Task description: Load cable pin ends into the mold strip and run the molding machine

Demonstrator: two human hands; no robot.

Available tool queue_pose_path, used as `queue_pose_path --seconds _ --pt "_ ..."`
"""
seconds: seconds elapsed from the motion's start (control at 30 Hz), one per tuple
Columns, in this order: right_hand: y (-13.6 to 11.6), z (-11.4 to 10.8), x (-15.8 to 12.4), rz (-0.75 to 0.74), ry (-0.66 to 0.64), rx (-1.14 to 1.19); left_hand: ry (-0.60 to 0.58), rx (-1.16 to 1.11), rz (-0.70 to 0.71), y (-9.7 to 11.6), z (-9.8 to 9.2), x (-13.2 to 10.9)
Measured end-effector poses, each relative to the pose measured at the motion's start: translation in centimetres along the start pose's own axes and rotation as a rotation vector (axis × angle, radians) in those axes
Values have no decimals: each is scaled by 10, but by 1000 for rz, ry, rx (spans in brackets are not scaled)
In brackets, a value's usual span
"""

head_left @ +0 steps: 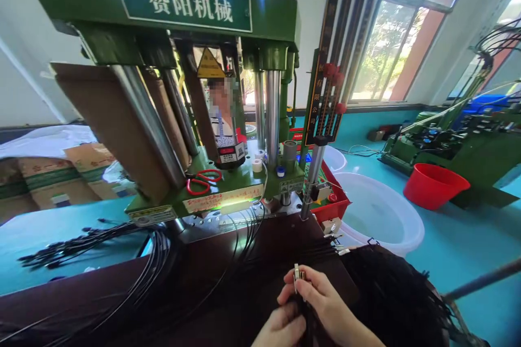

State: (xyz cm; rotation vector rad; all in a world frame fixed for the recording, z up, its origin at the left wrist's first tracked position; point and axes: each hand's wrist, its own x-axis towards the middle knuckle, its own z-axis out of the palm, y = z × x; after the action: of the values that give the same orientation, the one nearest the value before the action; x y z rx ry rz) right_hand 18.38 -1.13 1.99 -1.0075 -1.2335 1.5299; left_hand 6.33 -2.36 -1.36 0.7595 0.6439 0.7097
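A small metal cable connector (297, 271) stands upright between the thumb and fingers of my right hand (325, 295), which is closed in a pinch on it. Below it, a black cable (310, 325) runs down between my hands. My left hand (285, 325) has its fingers curled closed around the lower part of this cable, just left of my right hand. Both hands are over the front of the dark brown table (228, 303). The fingers hide part of the connector and the cable.
A green press (268, 16) with steel columns stands ahead, red-handled scissors (199, 187) on its bed. Black cables (158, 260) lie across the table to the left; a dark cable heap (391, 287) is at right. Beyond are a white tub (411, 227) and red bucket (433, 187).
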Motion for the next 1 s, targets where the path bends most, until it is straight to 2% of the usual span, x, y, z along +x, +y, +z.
queue_pose_path --seconds 0.1,0.2,0.27,0.4,0.47,0.57,0.7,0.77,0.9,0.93,1.0 --pt "-10 -5 11 14 -93 52 69 -71 28 7 13 8" --pt "-34 -16 28 -43 -200 7 69 -5 -47 11 25 15" --pt "-52 -20 39 -41 -327 -242 49 26 -83 12 29 18" --pt "-76 -16 51 6 -583 -830 95 -34 -20 15 30 21" --pt "-79 -13 53 -14 -672 -936 75 -79 -3 18 30 21" --pt "-75 -8 56 -71 -741 -936 16 -145 -48 21 30 21" --pt "-62 -3 67 -125 -754 -855 80 -151 -67 21 25 27" --pt "-52 -4 80 -137 -653 -868 154 -140 10 21 17 33" --pt "-27 -12 120 -209 -103 -1142 290 -229 147 23 -8 41" --pt "-20 -15 130 -207 -26 -1198 298 -254 162 24 -14 41" --pt "-7 -19 147 -183 30 -1280 296 -276 186 24 -22 40"
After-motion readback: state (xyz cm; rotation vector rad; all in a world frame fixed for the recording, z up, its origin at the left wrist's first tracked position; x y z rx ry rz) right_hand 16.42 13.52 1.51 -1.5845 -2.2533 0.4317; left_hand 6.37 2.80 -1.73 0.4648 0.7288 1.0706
